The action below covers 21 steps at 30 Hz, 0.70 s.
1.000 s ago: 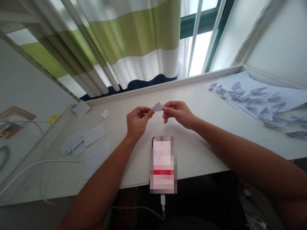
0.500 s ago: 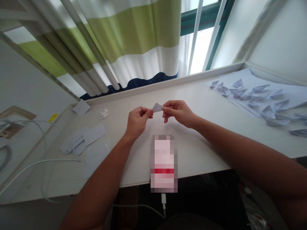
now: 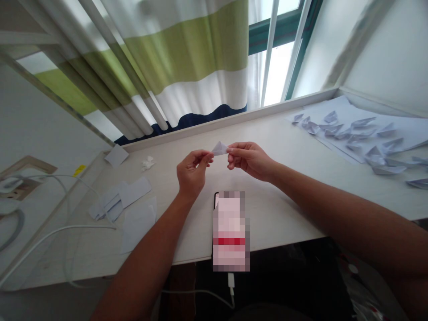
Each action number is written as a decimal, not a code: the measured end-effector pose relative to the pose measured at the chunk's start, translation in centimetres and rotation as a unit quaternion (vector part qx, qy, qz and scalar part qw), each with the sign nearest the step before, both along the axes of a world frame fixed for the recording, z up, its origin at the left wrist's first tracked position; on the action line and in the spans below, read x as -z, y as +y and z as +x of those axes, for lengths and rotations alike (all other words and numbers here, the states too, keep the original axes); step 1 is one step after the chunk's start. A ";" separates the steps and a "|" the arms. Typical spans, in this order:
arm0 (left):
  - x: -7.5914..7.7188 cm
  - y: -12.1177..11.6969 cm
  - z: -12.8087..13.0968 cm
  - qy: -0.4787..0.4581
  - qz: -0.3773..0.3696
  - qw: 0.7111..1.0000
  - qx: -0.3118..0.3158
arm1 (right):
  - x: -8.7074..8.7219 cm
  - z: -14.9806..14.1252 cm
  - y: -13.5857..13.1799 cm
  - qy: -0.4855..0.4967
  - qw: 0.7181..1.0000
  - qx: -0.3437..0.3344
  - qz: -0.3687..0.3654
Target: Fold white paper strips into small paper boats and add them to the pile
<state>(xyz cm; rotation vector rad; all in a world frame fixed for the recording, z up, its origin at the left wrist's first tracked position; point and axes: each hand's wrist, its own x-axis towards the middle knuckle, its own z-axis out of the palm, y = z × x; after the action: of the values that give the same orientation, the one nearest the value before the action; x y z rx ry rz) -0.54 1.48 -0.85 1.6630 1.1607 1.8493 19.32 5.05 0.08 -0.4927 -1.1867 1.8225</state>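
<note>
Between my two hands, above the desk, is a small folded paper boat (image 3: 220, 148) of white paper with a pointed peak in its middle. My left hand (image 3: 194, 171) pinches its left tip between thumb and forefinger. On the other side, my right hand (image 3: 249, 157) pinches the right tip, with its other fingers curled below. Below the hands lies a phone (image 3: 230, 232) with a blurred screen, at the desk's front edge, a white cable plug (image 3: 231, 280) at its lower end.
Several folded paper boats (image 3: 363, 133) rest on and around white sheets (image 3: 397, 118) at the right. Loose paper pieces (image 3: 135, 191), a crumpled paper bit (image 3: 147, 163) and white cables (image 3: 67, 229) are at the left. A raised rim (image 3: 187, 133) runs along the desk's back.
The view has shifted slightly. My hands still grip both tips; the paper's front now shows a clearer peak and centre crease, as if tilted or opened a little.
</note>
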 end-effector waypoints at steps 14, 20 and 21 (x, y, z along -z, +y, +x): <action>-0.3 0.2 -1.4 0.185 0.145 0.972 0.005 | -0.3 0.0 -0.1 -0.031 0.998 0.049 -0.020; -0.4 0.0 -1.7 0.247 0.118 0.961 -0.046 | 0.4 -0.4 -0.5 -0.086 0.980 0.123 0.133; -0.5 -0.2 -1.6 0.253 0.116 0.959 -0.053 | 0.5 -0.5 -0.6 -0.090 0.974 0.135 0.156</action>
<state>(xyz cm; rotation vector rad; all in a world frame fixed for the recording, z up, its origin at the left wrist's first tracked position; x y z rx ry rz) -2.19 1.32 -0.32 2.3488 1.2785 1.7232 18.86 4.45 -0.45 -0.6122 -1.4236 1.3540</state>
